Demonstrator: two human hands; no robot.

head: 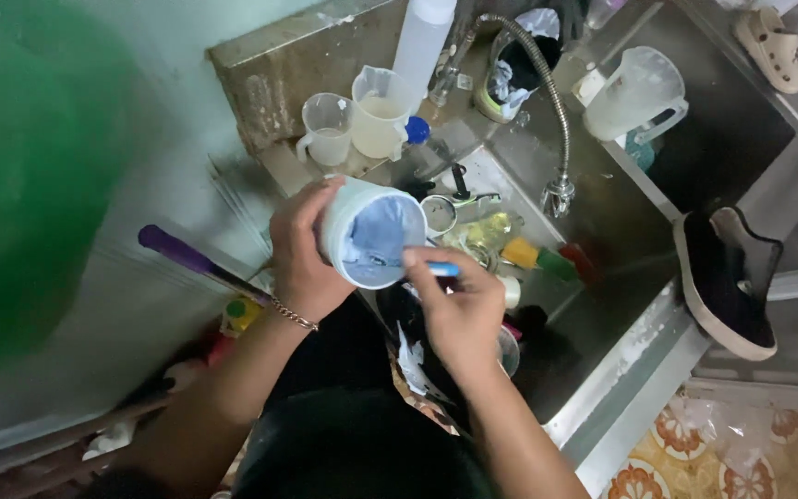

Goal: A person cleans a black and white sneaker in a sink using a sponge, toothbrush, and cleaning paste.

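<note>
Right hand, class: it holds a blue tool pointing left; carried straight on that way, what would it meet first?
Most likely the inside of the tilted cup held by the left hand; the right hand aims the blue tool into it.

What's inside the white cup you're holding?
The white cup in the left hand holds pale blue stuff coating its walls. The right hand pokes a blue tool in. The tool's tip and the cup's bottom are hidden.

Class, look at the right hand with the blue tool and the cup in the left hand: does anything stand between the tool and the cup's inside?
Nothing visible does. The left hand tilts the cup with its mouth open toward the right hand, and the blue tool already reaches the rim at the opening.
</note>
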